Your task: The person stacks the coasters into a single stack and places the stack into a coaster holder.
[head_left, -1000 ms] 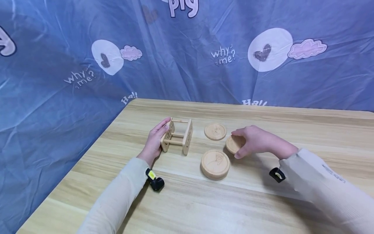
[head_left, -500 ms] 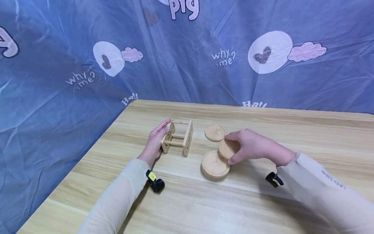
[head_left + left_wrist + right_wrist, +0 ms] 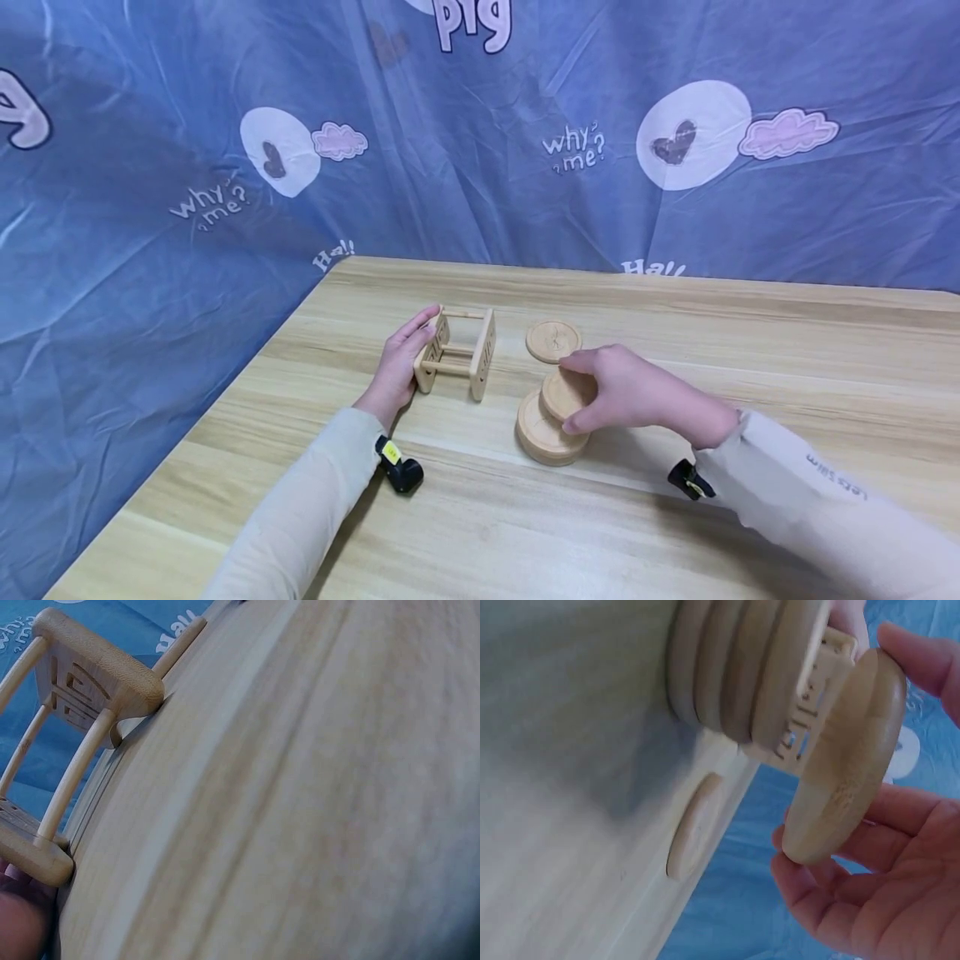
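Note:
My left hand (image 3: 392, 367) grips the near side panel of a small wooden coaster rack (image 3: 483, 357), whose two carved panels are joined by thin rods. With thumb and fingertips, my right hand (image 3: 633, 387) pinches a round wooden coaster (image 3: 564, 394) by its edge. That coaster overlaps the stack of several coasters (image 3: 551, 450) in the head view. The right wrist view shows the held coaster (image 3: 847, 765) tilted and apart from the stack (image 3: 731, 667). Farther back, a single coaster (image 3: 552, 342) with an engraved picture lies flat on the table.
The wood-grain table (image 3: 480, 533) reaches back to a blue printed cloth (image 3: 480, 167), which also hangs along its left side. A black camera (image 3: 405, 475) is strapped at the left wrist, another (image 3: 688, 479) at the right.
My right hand has carried its coaster leftward from beside the stack to over the stack's far right part. The left hand and the rack have stayed in place.

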Motion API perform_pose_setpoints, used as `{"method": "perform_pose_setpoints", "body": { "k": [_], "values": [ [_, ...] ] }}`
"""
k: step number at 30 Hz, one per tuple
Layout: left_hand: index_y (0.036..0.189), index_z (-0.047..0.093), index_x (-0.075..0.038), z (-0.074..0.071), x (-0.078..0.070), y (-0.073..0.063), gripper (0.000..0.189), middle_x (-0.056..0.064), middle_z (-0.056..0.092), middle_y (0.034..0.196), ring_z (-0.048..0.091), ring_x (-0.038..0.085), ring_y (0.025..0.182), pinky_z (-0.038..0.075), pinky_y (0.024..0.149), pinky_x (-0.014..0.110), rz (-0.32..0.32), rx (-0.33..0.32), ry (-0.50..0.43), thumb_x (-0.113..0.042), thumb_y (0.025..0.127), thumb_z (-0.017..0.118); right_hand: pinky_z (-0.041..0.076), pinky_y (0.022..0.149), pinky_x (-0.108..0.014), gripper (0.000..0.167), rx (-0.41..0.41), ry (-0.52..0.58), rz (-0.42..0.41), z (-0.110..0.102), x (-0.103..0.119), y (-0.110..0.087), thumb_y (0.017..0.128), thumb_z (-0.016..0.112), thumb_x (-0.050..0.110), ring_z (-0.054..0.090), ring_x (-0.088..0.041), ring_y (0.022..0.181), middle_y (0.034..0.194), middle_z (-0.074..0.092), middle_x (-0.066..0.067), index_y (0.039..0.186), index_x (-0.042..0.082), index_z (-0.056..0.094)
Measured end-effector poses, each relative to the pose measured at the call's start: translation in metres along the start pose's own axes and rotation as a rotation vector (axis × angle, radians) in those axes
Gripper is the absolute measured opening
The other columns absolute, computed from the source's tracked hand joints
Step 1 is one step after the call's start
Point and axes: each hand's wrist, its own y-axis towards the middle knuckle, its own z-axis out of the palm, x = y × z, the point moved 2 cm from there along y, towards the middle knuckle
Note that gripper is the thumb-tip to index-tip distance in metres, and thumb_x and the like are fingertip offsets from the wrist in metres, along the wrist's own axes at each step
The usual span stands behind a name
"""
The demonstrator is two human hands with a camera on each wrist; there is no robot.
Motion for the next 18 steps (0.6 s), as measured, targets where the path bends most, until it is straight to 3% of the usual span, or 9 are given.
{"method": "perform_pose_setpoints", "body": {
  "k": [8, 15, 18],
  "values": [
    [0.134, 0.05, -0.014, -0.001, 0.001, -0.001, 0.042, 0.004, 0.045, 0.141, 0.047, 0.024, 0.122, 0.041, 0.102, 0.034, 0.003, 0.004, 0.01, -0.017, 0.092, 0.052, 0.04, 0.101, -0.048, 0.077, -0.02, -0.021, 0.003, 0.017, 0.008, 0.0, 0.064, 0.076, 0.029, 0.048, -0.04, 0.118, 0.127, 0.051, -0.029, 0.124, -0.013, 0.05],
    [0.134, 0.05, -0.015, -0.002, 0.001, -0.001, 0.041, 0.003, 0.045, 0.14, 0.046, 0.023, 0.123, 0.041, 0.102, 0.034, 0.007, 0.007, 0.025, -0.019, 0.093, 0.052, 0.048, 0.091, -0.043, 0.072, -0.049, -0.026, -0.043, 0.023, 0.014, -0.001, 0.064, 0.075, 0.028, 0.055, -0.034, 0.108, 0.121, 0.058, -0.023, 0.121, -0.011, 0.054],
    [0.134, 0.05, -0.015, -0.002, 0.0, 0.0, 0.041, 0.003, 0.045, 0.141, 0.045, 0.023, 0.124, 0.041, 0.103, 0.035, 0.014, 0.015, 0.023, -0.018, 0.093, 0.051, 0.046, 0.095, -0.045, 0.073, -0.049, -0.033, -0.044, 0.026, 0.015, -0.001, 0.064, 0.075, 0.029, 0.054, -0.035, 0.111, 0.121, 0.058, -0.024, 0.121, -0.011, 0.054]
  ]
}}
